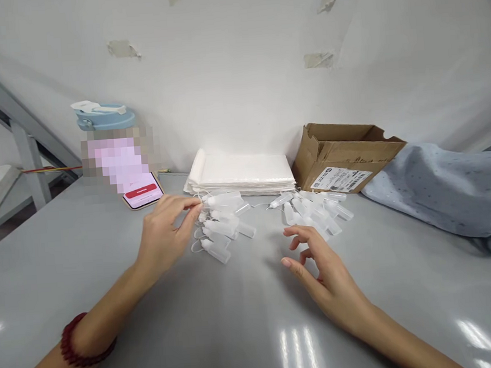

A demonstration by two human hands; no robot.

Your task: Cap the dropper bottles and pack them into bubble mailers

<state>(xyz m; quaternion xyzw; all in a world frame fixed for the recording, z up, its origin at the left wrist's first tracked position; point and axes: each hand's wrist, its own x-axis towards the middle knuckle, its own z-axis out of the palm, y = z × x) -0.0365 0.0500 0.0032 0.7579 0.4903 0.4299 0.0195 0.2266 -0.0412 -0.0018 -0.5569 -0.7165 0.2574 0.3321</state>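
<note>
Two heaps of small clear plastic dropper bottles lie on the grey table. My left hand, with a dark red bead bracelet on the wrist, reaches to the left heap and pinches the tip end of one bottle between thumb and fingers. My right hand hovers palm-down just in front of the right heap, fingers spread and curled, holding nothing. A stack of white padded sheets lies behind both heaps against the wall.
An open cardboard box with a shipping label lies on its side at the back right. A light blue cloth lies right of it. A phone and a blue-lidded jug stand at the back left.
</note>
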